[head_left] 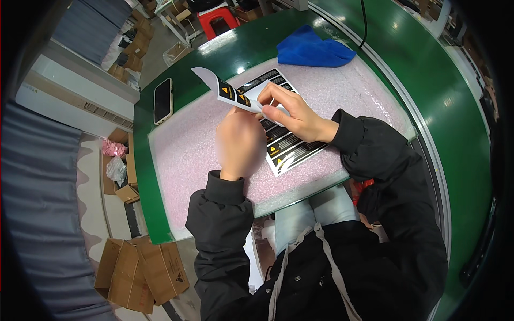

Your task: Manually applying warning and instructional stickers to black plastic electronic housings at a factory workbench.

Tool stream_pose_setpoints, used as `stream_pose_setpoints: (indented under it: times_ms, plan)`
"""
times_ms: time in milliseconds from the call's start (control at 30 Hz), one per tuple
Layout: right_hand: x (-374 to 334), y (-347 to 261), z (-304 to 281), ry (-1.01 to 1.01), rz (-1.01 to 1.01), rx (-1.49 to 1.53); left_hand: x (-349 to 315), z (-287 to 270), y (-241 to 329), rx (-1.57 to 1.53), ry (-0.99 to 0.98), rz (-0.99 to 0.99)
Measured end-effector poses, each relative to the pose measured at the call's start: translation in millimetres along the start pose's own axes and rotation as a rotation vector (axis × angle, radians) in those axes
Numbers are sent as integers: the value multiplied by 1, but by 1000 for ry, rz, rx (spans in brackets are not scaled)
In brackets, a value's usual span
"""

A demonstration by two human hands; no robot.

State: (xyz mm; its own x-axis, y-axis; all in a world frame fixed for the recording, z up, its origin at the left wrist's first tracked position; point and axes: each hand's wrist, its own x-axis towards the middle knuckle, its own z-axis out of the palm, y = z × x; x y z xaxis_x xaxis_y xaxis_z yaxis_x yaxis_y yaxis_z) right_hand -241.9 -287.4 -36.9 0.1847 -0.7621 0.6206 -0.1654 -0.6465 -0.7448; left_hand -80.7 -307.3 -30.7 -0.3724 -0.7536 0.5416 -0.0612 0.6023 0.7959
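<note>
My left hand [240, 140] is closed on a curled sheet of warning labels [234, 97], white with black strips and yellow triangles. One end of that sheet bends up and away to the left. My right hand [293, 111] pinches at the sheet's right part, thumb and fingers close together; what exactly lies between its fingertips is partly hidden. Beneath both hands, more label sheet [292, 152] with black strips lies flat on a pink bubble-wrap pad [187, 160]. Whether it is one sheet or several I cannot tell.
The pad covers part of a green table [225, 51]. A blue cloth [315, 48] lies crumpled at the pad's far edge, and a phone [163, 100] rests at the left. Cardboard boxes [140, 275] stand on the floor at lower left; a red stool [218, 20] is beyond the table.
</note>
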Motion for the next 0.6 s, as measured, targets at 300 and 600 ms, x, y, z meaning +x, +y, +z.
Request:
stream_pose_setpoints:
  times_ms: [300, 600]
  plan:
    - [-2, 2, 4, 98, -76, -120, -1, -2, -2, -117, -23, -58]
    - [11, 21, -26, 274, 318, 238, 16, -50, -23, -419, 26, -281]
